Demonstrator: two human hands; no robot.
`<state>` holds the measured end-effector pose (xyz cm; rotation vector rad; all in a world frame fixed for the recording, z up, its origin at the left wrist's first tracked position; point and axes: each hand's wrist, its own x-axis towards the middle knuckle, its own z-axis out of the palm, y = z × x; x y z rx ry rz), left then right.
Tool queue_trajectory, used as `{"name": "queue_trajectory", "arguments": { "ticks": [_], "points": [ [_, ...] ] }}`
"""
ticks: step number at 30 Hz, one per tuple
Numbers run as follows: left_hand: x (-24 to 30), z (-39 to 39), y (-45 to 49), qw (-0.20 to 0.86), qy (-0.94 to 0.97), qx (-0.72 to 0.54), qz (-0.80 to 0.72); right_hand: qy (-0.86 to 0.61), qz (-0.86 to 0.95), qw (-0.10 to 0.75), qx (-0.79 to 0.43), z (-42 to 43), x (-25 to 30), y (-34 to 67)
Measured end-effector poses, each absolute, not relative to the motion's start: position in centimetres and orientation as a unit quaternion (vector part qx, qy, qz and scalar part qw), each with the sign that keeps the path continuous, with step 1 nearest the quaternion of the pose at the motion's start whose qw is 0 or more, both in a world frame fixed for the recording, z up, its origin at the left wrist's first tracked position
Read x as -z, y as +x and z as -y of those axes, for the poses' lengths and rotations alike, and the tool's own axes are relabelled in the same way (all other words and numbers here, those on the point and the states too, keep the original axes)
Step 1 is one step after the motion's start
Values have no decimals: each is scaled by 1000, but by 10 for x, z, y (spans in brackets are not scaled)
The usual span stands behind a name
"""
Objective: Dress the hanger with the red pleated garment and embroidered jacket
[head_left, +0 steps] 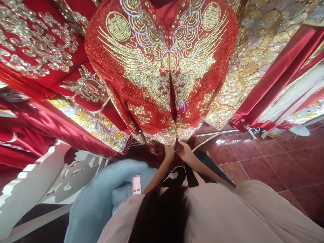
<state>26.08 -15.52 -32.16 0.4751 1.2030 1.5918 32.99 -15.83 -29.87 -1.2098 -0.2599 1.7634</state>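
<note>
A red glittering jacket (152, 87) with gold and silver embroidered birds hangs in front of me. Its front meets at a round gold emblem near the neck, and a narrow gap runs down below it. At the bottom hem, my left hand (170, 150) pinches the left front edge. Close beside it, my right hand (184, 150) grips the right front edge, fingers bent. Both hands are almost touching at the centre of the hem. Whether a small fastener lies between the fingertips is too small to tell.
Red garments with crystal beading (37, 44) hang at left, a gold scale-patterned garment (260, 57) at right. A blue chair (98, 189) stands at lower left, beside a white carved panel (68, 172). Red floor tiles (268, 165) show at right.
</note>
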Motion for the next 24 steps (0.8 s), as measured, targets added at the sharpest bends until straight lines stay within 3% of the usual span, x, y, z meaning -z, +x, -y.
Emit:
{"name": "queue_trajectory", "arguments": {
  "ticks": [3, 14, 24],
  "points": [
    [322, 153, 257, 503, 205, -663, -516, -532, 146, 442, -708, 163, 299, 334],
    [326, 149, 259, 482, 225, -680, -505, -581, 305, 452, -604, 132, 278, 334],
    [334, 135, 258, 476, 226, -684, -505, -550, 297, 396, -673, 110, 258, 324]
  ]
}}
